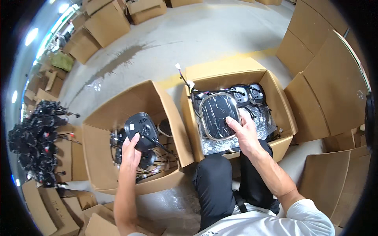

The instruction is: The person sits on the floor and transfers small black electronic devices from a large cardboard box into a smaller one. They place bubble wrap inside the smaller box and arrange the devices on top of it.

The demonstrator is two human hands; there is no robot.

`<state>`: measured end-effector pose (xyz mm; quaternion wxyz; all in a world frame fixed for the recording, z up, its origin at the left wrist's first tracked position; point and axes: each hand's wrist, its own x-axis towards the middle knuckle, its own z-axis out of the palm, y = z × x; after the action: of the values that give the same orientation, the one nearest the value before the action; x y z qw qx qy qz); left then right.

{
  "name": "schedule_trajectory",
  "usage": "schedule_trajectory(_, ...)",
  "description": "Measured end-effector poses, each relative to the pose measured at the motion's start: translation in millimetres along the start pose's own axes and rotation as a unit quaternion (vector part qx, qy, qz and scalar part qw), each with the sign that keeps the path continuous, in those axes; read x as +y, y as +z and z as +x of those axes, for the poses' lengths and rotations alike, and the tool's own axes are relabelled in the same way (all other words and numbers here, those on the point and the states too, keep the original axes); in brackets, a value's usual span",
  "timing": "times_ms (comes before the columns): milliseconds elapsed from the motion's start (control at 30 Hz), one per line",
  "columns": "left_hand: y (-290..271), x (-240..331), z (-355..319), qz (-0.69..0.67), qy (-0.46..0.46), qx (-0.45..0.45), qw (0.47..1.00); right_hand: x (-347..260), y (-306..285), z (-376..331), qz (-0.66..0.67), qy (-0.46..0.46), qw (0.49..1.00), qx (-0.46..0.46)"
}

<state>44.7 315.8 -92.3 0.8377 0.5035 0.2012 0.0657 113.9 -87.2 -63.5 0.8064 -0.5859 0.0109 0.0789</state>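
The left hand (132, 151) is pinching a black housing (138, 125) above a box (97, 151), its dangling cable (161, 146) possibly snagging; the right hand (247, 133) is clasping a rimmed panel (218, 114) one-sidedly, risking slipping.

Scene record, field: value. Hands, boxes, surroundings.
left hand: hand holding black rounded unit by its lower edge, over left box
right hand: hand holding dark squarish panel with silvery rim, over right box
left box: open cardboard; dark parts and cables inside
right box: open cardboard; bubble wrap, similar units inside
far left: pile of black cabled parts
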Motion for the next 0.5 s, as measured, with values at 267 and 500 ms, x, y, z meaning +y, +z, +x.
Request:
schedule_trajectory(267, 87, 47, -161, 0.018, 0.176, -0.075, 0.981, -3, 48, -38, 0.056, -0.068, 0.987, -0.131)
schedule_trajectory(500, 186, 83, -212, 0.488, 0.235, -0.25, 0.802, -74, 21, -61, -0.086, -0.154, 0.942, -0.285)
